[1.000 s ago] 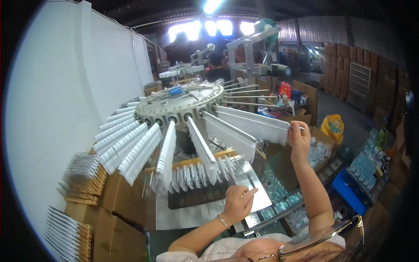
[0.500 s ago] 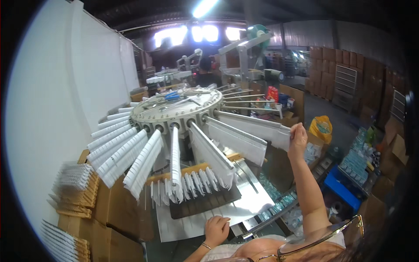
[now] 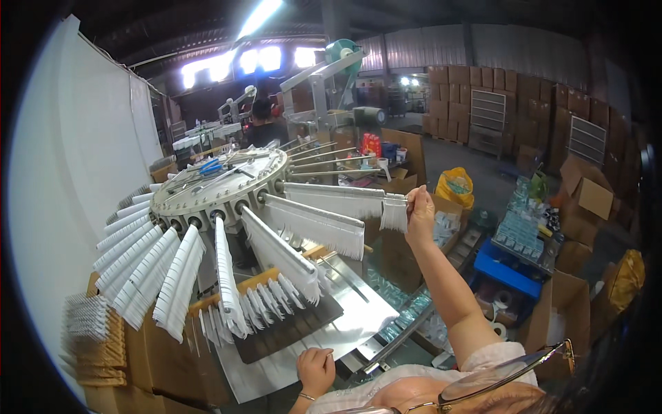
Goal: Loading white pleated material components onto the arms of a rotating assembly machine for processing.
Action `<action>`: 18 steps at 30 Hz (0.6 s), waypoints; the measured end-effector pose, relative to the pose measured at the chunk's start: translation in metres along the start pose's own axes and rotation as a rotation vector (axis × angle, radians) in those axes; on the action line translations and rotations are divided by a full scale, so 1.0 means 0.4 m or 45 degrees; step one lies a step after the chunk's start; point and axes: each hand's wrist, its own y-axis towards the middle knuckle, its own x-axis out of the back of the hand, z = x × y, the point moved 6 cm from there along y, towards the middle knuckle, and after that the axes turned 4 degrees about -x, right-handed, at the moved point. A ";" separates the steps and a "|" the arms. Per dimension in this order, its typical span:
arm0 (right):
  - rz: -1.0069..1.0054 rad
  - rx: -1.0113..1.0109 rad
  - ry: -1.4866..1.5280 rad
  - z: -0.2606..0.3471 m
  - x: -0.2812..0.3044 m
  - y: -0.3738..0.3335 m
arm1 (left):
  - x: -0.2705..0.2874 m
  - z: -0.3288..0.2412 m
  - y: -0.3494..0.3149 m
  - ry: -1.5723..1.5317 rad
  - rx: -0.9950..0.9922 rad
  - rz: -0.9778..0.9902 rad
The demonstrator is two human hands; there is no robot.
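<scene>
Fingers (image 3: 416, 200) of the right hand (image 3: 419, 219) are pinched on a white fringed strip (image 3: 394, 214) at a carousel arm (image 3: 336, 196) tip, most arms already loaded, while the left hand (image 3: 316, 369) rests clenched at the worktop (image 3: 358, 317) near edge.

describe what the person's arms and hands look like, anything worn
Both hands are bare, no gloves. The left hand has a thin bracelet at the wrist. The right hand wears nothing visible; its forearm is bare up to a short pale sleeve.
</scene>
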 end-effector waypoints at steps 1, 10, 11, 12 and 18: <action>-0.010 -0.010 0.020 0.005 0.000 -0.004 | 0.002 0.001 -0.003 -0.005 0.005 -0.001; -0.168 -0.035 0.067 0.116 0.100 0.010 | -0.003 -0.001 0.010 -0.094 0.067 0.087; -0.170 -0.037 0.067 0.132 0.117 0.012 | -0.002 -0.009 0.019 -0.092 0.068 0.090; -0.204 -0.013 0.035 0.159 0.141 0.016 | -0.001 -0.029 0.038 -0.085 0.009 0.093; -0.476 -0.053 0.090 0.264 0.356 0.006 | 0.014 -0.115 0.144 -0.145 -0.231 0.072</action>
